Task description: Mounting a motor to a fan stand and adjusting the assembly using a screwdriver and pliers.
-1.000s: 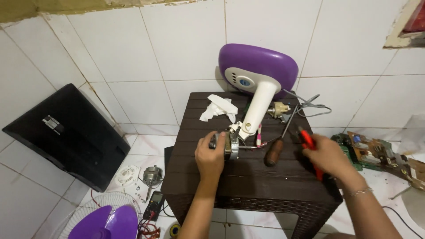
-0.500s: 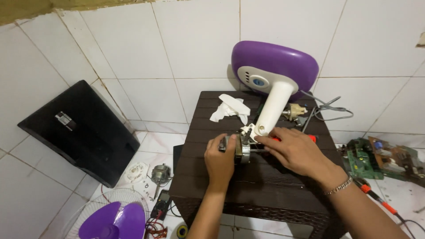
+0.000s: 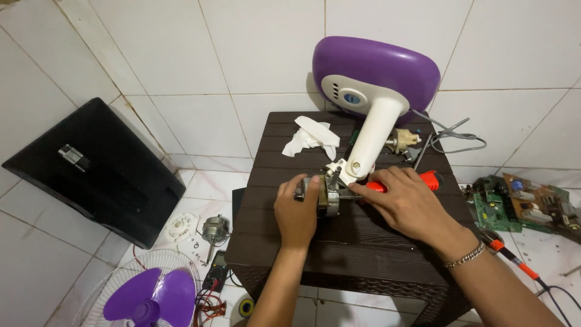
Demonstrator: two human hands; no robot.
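My left hand (image 3: 295, 209) grips a grey metal fan motor (image 3: 328, 192) lying on the dark brown table (image 3: 357, 254). The motor is joined to the white neck (image 3: 370, 139) of a fan stand whose purple base (image 3: 375, 75) is tipped up at the table's back. My right hand (image 3: 407, 203) holds a red-handled screwdriver (image 3: 431, 179), its tip end pointing at the motor. A crumpled white cloth (image 3: 311, 138) lies at the table's back left.
A small part with grey wires (image 3: 451, 136) lies at the table's back right. On the floor: a black case (image 3: 91, 163) leaning on the wall, a purple fan blade in its guard (image 3: 148, 300), a spare motor (image 3: 215, 229), green circuit boards (image 3: 526, 203), a soldering iron (image 3: 511, 257).
My right hand moved left from the table's right side, carrying the red-handled screwdriver to the motor. My left hand stayed on the motor. The camera view shifted closer.
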